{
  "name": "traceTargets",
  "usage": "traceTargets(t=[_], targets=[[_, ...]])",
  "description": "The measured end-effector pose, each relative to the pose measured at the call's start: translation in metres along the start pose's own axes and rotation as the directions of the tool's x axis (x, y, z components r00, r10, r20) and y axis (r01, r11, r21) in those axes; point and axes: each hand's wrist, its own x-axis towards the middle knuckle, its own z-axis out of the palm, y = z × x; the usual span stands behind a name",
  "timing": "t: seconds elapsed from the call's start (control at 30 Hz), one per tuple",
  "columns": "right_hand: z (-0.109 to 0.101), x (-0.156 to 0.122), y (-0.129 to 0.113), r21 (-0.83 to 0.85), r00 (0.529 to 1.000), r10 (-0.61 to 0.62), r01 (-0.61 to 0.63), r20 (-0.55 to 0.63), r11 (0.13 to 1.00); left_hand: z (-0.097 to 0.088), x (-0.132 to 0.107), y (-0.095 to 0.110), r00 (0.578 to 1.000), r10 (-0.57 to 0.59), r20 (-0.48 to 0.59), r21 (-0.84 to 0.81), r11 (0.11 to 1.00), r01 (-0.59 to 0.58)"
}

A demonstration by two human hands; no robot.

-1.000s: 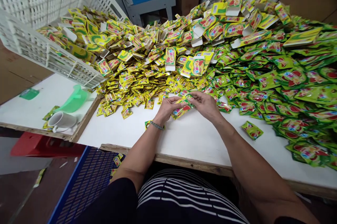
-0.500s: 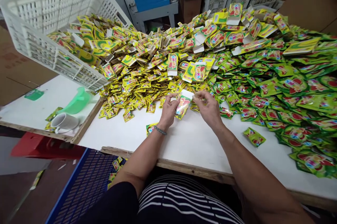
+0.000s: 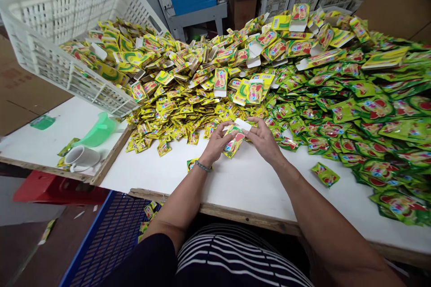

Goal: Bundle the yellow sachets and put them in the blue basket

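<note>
My left hand (image 3: 215, 144) is closed around the left side of a small yellow-green printed carton (image 3: 235, 144). The carton's white flap (image 3: 242, 125) sticks up at its far end. My right hand (image 3: 265, 140) pinches the carton's upper right edge by that flap, its fingers bent. Just beyond both hands lies a heap of small yellow packets (image 3: 182, 109). A single packet (image 3: 192, 164) is partly hidden behind my left wrist. Green sachets with watermelon pictures (image 3: 373, 112) are piled to the right, and one loose sachet (image 3: 325, 174) lies apart near my right forearm.
A tipped white plastic basket (image 3: 67, 64) at the left spills printed cartons (image 3: 269, 46) across the back. A white mug (image 3: 82, 156) and a green scoop (image 3: 99, 130) stand on the left tabletop. A blue crate (image 3: 101, 233) sits below the wooden table edge (image 3: 249, 218).
My right hand has moved left and in to the carton's top edge, where its fingers now meet the flap. The flap is tilted more, and the carton has dropped slightly toward me.
</note>
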Motion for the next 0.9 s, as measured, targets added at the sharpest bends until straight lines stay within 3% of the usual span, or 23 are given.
traceTargets(t=[0.13, 0.23, 0.43, 0.57, 0.77, 0.9], targets=[[0.000, 0.000, -0.004, -0.039, 0.997, -0.069, 0.070, 0.028, 0.997, -0.003, 0.001, -0.001, 0.994, 0.066, -0.087, -0.035, 0.997, -0.069], [0.002, 0.001, -0.003, 0.041, 0.998, -0.059, 0.058, 0.020, 0.997, -0.005, 0.002, -0.002, 0.987, 0.098, -0.125, 0.005, 0.995, -0.098], [0.005, 0.005, 0.002, 0.181, 0.994, 0.084, -0.069, -0.073, 0.981, -0.002, 0.001, -0.001, 0.990, 0.067, -0.125, 0.039, 0.997, -0.062], [-0.001, 0.006, 0.005, 0.276, 0.981, 0.188, -0.170, -0.040, 0.946, -0.001, 0.000, 0.001, 0.994, 0.041, -0.101, 0.039, 0.999, -0.038], [-0.013, 0.006, 0.010, 0.142, 0.993, 0.098, -0.108, 0.070, 0.984, -0.006, 0.002, -0.003, 0.992, 0.075, -0.099, 0.024, 0.997, -0.073], [0.001, -0.001, 0.008, 0.125, 0.999, 0.042, -0.045, 0.027, 0.991, -0.009, 0.003, -0.006, 0.980, 0.104, -0.172, 0.011, 0.995, -0.103]])
